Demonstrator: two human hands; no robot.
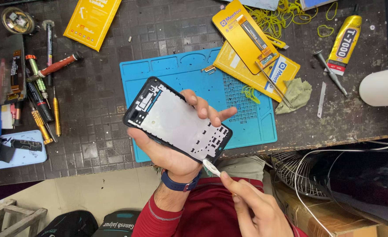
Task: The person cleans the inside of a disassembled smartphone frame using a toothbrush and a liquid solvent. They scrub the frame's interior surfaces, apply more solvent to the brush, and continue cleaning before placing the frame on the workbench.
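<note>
Head view, looking down over a dark, worn workbench (115, 101). Left hand (172, 151) raised above the bench edge, clamped on a phone frame (176, 120): black rim, pale inner plate, cut-outs at both ends. Palm under the frame, thumb along the near long edge, fingertips (211, 115) curling over the far long edge. Long axis of the frame running from upper left down to lower right, with the lower-right end toward the body. Dark blue wristband (178, 184) on that wrist, red sleeve (167, 219) below it.

Right hand (257, 206) low in the view, just beside the body, fingers pinched shut on a small white pry tool (211, 167). Tool tip pointing up and left, touching or all but touching the frame's lower-right corner; contact too fine to confirm. So: frame up and to the left of the right hand, its nearest corner right at the tool tip, the right hand nearer that corner than the left thumb.

Under the frame, a blue silicone repair mat (251, 127) on the bench. Beyond the mat, yellow part packages (246, 37) with a flex strip, a green cloth (295, 94), a yellow glue tube (344, 44) and loose yellow rubber bands (286, 13). Well apart to the left, a cluster of screwdrivers (42, 98). At the right edge, a white cylinder (382, 85), and below the bench a wire fan guard (297, 171).
</note>
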